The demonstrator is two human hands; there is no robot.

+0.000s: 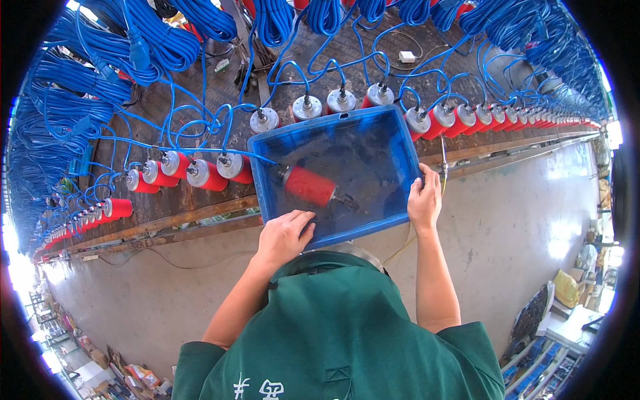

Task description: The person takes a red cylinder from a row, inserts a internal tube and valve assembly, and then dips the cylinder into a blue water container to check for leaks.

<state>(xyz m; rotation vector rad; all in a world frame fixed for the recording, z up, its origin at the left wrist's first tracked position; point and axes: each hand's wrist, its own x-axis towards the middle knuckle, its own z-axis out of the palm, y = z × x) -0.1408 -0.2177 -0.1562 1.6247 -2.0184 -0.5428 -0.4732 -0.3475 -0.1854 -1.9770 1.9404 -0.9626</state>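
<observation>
A blue plastic tub (408, 143) sits tilted at the edge of the workbench, in front of me. My left hand (287, 235) is closed on its near rim, towards the left corner. At the right side wall my right hand (425, 200) grips the rim, its thumb on top. Inside the tub lies a red cylindrical pump or motor (310, 185) in dark, murky liquid, as it seems. A blue cable (257, 157) runs from its capped end over the tub's left wall. Neither hand touches the cylinder.
Similar red cylinders with metal caps (205, 175) stand in rows to both sides and behind the tub. Coiled blue cables (167, 43) crowd the back of the workbench (220, 90). A small white box (407, 57) lies there. Shelving (560, 347) stands at lower right.
</observation>
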